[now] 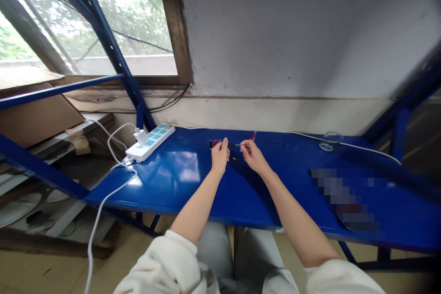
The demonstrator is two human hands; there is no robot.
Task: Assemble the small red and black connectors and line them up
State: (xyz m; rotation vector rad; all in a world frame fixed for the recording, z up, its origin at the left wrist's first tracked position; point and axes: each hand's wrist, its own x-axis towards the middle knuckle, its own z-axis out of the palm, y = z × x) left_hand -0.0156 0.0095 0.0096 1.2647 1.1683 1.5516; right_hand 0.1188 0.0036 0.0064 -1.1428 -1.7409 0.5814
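My left hand [219, 155] and my right hand [252, 156] are stretched out over the far part of a blue metal shelf [179, 179]. Both hands pinch the ends of a thin dark rod-like piece [234, 145] held level between them. Small red and black parts [214, 143] lie on the shelf just behind my left hand. A small red-tipped piece [252, 136] lies behind my right hand. What the thin piece is cannot be made out.
A white power strip [150, 142] with a plugged-in adapter and white cable [103, 202] lies at the shelf's left end. Several tiny dark parts [277, 143] and a clear round dish [326, 146] sit to the right. A wall and a window stand behind.
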